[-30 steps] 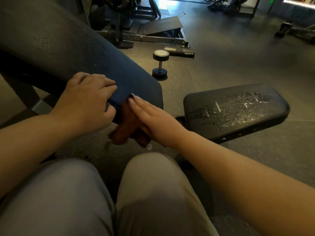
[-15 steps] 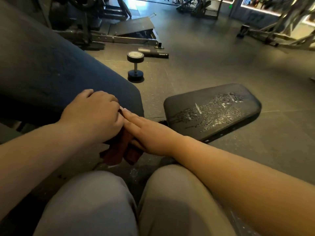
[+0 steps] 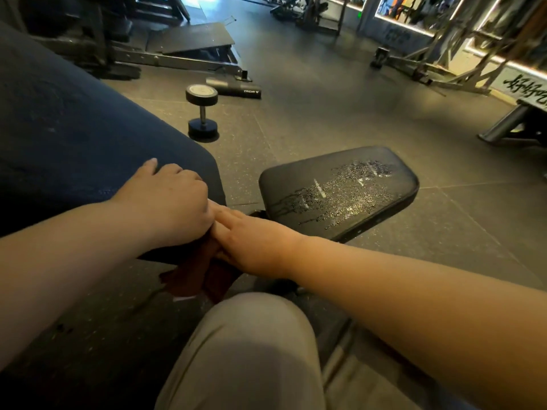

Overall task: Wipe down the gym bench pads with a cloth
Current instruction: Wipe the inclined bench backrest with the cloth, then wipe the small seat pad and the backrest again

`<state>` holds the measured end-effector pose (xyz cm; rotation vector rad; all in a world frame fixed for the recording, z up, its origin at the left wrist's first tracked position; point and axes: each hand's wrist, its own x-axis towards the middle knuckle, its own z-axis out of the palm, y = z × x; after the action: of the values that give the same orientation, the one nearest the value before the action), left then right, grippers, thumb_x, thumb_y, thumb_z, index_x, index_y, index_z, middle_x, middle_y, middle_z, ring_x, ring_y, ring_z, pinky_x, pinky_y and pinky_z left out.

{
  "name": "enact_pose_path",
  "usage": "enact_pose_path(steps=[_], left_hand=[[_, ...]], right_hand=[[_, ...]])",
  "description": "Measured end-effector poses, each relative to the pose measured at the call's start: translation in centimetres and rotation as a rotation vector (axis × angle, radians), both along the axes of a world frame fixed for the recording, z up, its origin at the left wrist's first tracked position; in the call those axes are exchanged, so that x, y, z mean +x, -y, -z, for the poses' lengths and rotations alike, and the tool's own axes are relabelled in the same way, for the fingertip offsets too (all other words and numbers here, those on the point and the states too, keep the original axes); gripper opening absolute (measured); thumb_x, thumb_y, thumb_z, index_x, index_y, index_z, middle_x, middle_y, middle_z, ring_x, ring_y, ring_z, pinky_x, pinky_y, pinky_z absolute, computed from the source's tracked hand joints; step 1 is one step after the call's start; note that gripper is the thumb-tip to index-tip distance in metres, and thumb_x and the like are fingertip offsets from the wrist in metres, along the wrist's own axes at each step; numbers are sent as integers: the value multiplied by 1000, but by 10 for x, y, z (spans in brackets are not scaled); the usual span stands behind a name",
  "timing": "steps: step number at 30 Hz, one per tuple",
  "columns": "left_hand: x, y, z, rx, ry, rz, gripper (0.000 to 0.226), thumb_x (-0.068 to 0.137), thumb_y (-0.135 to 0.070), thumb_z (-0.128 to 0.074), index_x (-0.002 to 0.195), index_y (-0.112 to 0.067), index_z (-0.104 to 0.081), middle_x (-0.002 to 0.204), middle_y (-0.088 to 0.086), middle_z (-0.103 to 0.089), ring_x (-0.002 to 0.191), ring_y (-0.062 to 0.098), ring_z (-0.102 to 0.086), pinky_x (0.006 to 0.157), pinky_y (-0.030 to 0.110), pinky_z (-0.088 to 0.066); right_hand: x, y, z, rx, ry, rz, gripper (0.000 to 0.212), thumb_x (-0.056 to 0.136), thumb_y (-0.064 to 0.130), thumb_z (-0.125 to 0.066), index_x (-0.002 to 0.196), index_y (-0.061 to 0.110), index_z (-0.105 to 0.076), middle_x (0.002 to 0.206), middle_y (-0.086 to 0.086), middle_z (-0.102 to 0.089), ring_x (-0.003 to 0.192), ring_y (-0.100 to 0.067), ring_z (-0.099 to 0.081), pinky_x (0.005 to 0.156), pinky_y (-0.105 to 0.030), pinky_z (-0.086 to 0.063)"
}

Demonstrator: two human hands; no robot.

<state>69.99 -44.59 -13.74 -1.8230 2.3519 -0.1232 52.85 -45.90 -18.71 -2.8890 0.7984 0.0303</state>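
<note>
A dark blue back pad [image 3: 88, 143] slopes down from the upper left to its lower end in the middle. My left hand [image 3: 174, 199] rests on that lower end with its fingers curled, gripping a reddish-brown cloth [image 3: 192, 273] that hangs below the pad's edge. My right hand [image 3: 248, 244] lies against the cloth from the right with straight fingers; their tips are hidden under my left hand. To the right, the black seat pad [image 3: 340, 184] is covered with wet droplets and streaks.
A small dumbbell [image 3: 202, 113] stands on the rubber floor beyond the pads, with a black bar-shaped piece [image 3: 233, 87] behind it. Machine frames [image 3: 177, 59] line the back and right. My grey-trousered knee [image 3: 251, 350] is at the bottom.
Both hands slid down the back pad to its lower edge with the cloth. My left hand's fingers curled tighter and now cover my right fingertips. The view shifted right.
</note>
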Motion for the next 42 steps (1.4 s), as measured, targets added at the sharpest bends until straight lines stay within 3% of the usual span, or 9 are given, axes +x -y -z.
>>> enact_pose_path(steps=[11, 14, 19, 23, 27, 33, 36, 39, 42], left_hand=[[1, -2, 6, 58, 6, 19, 53, 100, -52, -21, 131, -26, -54, 143, -4, -51, 139, 23, -35, 119, 60, -12], [-14, -1, 9, 109, -48, 40, 50, 102, -49, -20, 132, -27, -53, 140, -4, -53, 140, 20, -36, 120, 58, -6], [-49, 3, 17, 291, -447, 8, 47, 105, -49, -18, 139, -29, -44, 129, -4, -62, 134, 19, -47, 124, 46, -3], [-85, 11, 29, 504, -945, -142, 71, 97, -54, -50, 155, -31, -17, 139, -11, -43, 128, 23, -50, 107, 40, -44], [-108, 29, 46, 522, -1424, -353, 46, 90, -45, -67, 131, -26, -55, 120, -4, -66, 109, 20, -64, 89, 34, -54], [-133, 60, 43, 658, -1932, -647, 18, 89, -20, -59, 107, -18, -61, 94, 8, -70, 99, 28, -63, 97, 41, -49], [-134, 74, 35, 328, -1811, -685, 4, 87, -17, -57, 89, -21, -59, 78, 4, -61, 82, 24, -59, 77, 37, -50], [-120, 73, 27, -236, -1736, -617, 13, 84, -20, -63, 93, -25, -55, 89, -2, -60, 83, 16, -61, 69, 34, -51], [-135, 61, 35, -96, -1606, -399, 29, 88, -11, -63, 105, -31, -50, 99, -2, -63, 90, 20, -65, 73, 39, -57]], right_hand=[[-13, 10, 5, 60, -46, 145, 67, 104, 26, -51, 159, 11, -17, 167, -11, -12, 146, -34, -26, 121, -41, -24], [-21, 12, 5, 137, 7, 246, 66, 103, 26, -52, 159, 12, -20, 158, -16, -35, 140, -33, -40, 112, -39, -35], [-68, 25, -5, 421, 309, 769, 44, 96, 27, -65, 135, 9, -56, 122, -15, -68, 113, -32, -64, 96, -42, -52], [-94, 29, -19, 1120, 847, 1057, 28, 95, 12, -61, 120, -1, -66, 111, -26, -70, 87, -32, -67, 78, -41, -57], [-122, 43, -28, 1353, 1049, 983, 23, 91, 11, -51, 105, 5, -68, 99, -18, -66, 79, -26, -65, 74, -36, -49], [-141, 75, -10, 992, 1100, 916, 38, 90, -4, -60, 127, 4, -63, 117, -20, -70, 100, -26, -68, 89, -38, -57], [-137, 84, 2, 504, 744, 824, 56, 87, 18, -76, 139, 15, -54, 130, -1, -64, 113, -12, -63, 101, -34, -52], [-137, 80, 2, 396, 693, 751, 55, 91, 24, -71, 142, 26, -51, 137, 3, -57, 114, -6, -59, 102, -29, -48], [-158, 75, -9, 91, 546, 737, 43, 92, 10, -60, 134, 21, -60, 132, 3, -59, 118, -8, -54, 105, -18, -36]])
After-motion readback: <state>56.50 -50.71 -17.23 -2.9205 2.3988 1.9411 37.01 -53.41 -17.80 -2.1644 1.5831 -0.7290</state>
